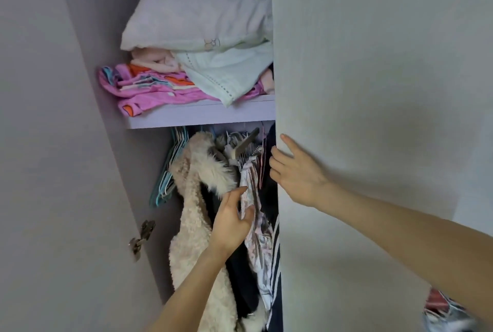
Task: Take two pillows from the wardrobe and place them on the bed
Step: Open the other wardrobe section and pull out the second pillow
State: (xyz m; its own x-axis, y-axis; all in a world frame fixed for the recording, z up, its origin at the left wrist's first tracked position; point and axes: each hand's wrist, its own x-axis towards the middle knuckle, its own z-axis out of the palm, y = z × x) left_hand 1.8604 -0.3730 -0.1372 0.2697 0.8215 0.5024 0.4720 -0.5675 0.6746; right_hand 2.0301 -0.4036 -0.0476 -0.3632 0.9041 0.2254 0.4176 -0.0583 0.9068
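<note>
We look into the open left side of the wardrobe [88,91], where a pale lilac shelf [202,115] crosses at mid-height. On that shelf a white pillow [197,8] lies on top of a pile of folded linen: a pale green cloth [229,73] with a stitched border droops over the shelf's front edge, and a pink towel [149,91] with orange and blue patches sits beneath at the left. A second pillow cannot be made out from here. Below the shelf, clothes hang from a rail; a cream fleecy coat [192,211] with a fur collar hangs at the left, next to a bunch of teal hangers [170,169]. Our left hand [232,222] reaches among the hanging clothes, its grip closed loosely on a pale patterned garment [253,214], thumb on one side and fingers on the other. Our right hand [296,171] rests on the edge of the closed right door [373,91], fingers spread apart and curling round the edge, thumb flat on the door's face. Both hands are well below the pillow. A metal hinge [141,235] shows on the left side panel.
</note>
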